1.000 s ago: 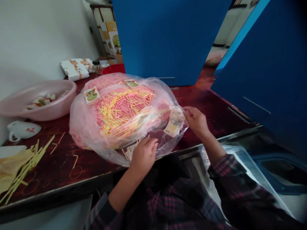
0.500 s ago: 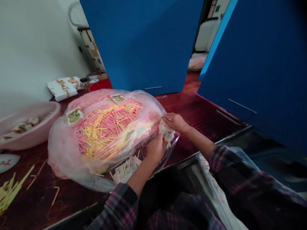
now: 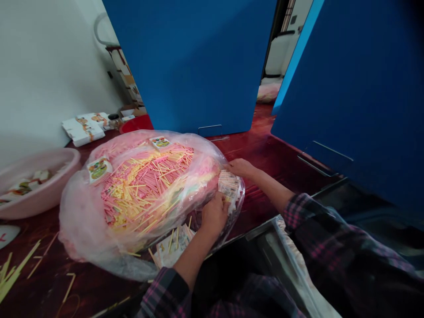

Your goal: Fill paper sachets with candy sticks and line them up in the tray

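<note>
My left hand [image 3: 213, 216] is closed at the lower edge of a clear plastic bag [image 3: 239, 198] with printed paper slips [image 3: 229, 183] in it. At the bag's upper edge, my right hand [image 3: 242, 168] has its fingers pinched together; the fingertips are partly hidden. Just left of both hands lies a large, translucent open bag [image 3: 82, 212] full of pink and yellow sticks [image 3: 149, 176]. Two small printed packets, a left one [image 3: 99, 170] and an upper one [image 3: 161, 143], rest on it. More printed slips [image 3: 174, 247] lie under my left forearm, with loose yellow sticks on them.
A pink basin [image 3: 39, 194] holding small packets stands at the left. White printed boxes [image 3: 84, 130], a jar [image 3: 114, 121] and a red container [image 3: 136, 123] sit behind. Blue panels [image 3: 195, 66] rise at the back. Below the table edge is an open drawer [image 3: 281, 256].
My view has shifted slightly, so the scene sits lower and further left. My right fingers have drawn back a little from the slips, which show more fully. My left hand stays at the bag.
</note>
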Demonstrator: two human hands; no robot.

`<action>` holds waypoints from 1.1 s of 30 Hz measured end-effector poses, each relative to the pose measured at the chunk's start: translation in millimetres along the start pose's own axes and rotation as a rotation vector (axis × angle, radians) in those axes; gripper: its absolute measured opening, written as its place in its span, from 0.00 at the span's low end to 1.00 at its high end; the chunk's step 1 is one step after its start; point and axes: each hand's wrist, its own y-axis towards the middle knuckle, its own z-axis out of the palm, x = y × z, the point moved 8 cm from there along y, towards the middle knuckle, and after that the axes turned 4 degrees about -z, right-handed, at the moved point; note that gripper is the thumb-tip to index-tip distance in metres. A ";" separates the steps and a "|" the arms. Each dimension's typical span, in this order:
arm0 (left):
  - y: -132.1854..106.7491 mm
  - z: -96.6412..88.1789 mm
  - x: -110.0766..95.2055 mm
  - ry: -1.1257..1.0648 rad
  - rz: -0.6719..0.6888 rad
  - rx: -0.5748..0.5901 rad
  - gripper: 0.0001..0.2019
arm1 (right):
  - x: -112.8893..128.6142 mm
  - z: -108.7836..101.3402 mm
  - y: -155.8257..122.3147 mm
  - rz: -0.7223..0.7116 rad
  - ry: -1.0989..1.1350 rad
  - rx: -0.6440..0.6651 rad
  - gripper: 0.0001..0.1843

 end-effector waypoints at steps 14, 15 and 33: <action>8.7 -9.1 11.3 -0.170 0.217 -0.261 0.31 | 33.2 -7.7 -103.8 -0.070 0.888 -0.307 0.31; 7.6 -11.0 9.3 -0.189 0.262 -0.268 0.34 | 34.8 -4.8 -108.6 -0.053 0.924 -0.343 0.29; 14.8 -1.1 -5.1 -0.425 0.335 -0.055 0.27 | 29.2 41.5 -137.2 0.012 1.128 -0.271 0.23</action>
